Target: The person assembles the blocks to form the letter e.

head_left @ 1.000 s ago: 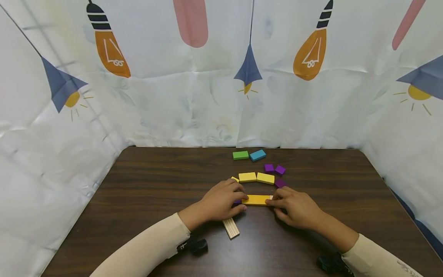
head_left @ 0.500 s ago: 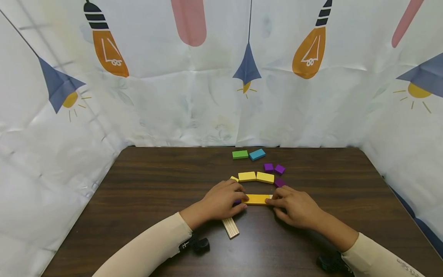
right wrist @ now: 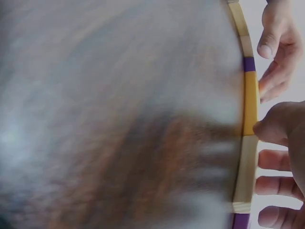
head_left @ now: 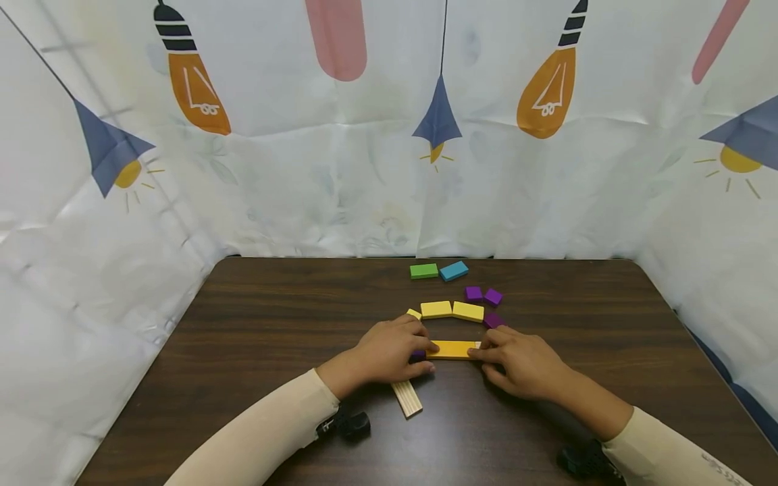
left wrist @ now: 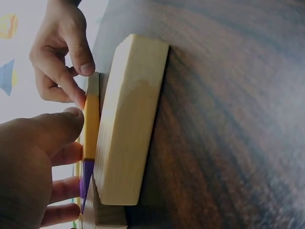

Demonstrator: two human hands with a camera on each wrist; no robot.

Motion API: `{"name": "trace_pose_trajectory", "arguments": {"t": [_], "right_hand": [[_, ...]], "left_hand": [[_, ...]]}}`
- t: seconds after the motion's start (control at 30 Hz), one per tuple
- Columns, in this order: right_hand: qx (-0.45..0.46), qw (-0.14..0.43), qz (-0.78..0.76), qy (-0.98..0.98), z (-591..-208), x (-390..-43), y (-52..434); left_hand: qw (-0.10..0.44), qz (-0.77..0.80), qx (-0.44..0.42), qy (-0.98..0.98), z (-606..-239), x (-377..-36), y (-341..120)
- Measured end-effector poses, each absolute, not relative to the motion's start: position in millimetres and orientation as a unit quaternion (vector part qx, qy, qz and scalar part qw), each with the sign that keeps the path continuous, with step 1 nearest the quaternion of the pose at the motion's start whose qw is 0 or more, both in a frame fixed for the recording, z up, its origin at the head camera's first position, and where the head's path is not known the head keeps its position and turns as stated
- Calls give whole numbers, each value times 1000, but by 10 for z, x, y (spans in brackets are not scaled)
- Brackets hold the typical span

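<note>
The orange block (head_left: 454, 349) is merely touched by relaxed left hand (head_left: 390, 352) and right hand (head_left: 524, 362); easily skewed if pushed unevenly.

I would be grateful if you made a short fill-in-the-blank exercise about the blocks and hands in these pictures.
1. Between the left hand and right hand lies the orange block, its left end against a ____ block.
2. Directly beside the green block lies a ____ block.
3. In the head view, the pale block at lower centre is partly covered by the ____ hand.

Missing words: purple; blue; left.
</note>
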State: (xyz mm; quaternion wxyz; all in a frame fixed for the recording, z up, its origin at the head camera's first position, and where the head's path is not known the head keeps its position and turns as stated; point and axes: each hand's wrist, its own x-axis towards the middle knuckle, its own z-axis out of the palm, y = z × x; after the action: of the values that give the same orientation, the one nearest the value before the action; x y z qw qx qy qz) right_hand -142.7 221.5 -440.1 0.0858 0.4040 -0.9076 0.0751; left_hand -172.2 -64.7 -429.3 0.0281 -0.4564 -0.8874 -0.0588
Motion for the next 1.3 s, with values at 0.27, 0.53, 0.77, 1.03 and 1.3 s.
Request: {"name": "trace_pose_trajectory", "arguments": {"t": [0.27, 0.53, 0.77, 1.03, 1.3], "right_hand": [[401, 58, 54, -913, -4329, -1435, 2208], [396, 50, 56, -915, -4303, -1443, 2189], [393, 49, 57, -916, -4305, -1442, 2184], [391, 48, 55, -918, -4314, -1441, 2188], [394, 50, 57, -916, -4306, -1431, 2185]], "left_hand": [[17, -59, -448, -892, -4307, -1758, -642], [14, -58, -450, -891, -4290, -1791, -650], [6, -57, -454, -889, -4286, -1797, -662], [-14, -49, -452, -891, -4247, -1780, -663], [-23, -40, -448, -893, -4229, -1774, -661]]}}
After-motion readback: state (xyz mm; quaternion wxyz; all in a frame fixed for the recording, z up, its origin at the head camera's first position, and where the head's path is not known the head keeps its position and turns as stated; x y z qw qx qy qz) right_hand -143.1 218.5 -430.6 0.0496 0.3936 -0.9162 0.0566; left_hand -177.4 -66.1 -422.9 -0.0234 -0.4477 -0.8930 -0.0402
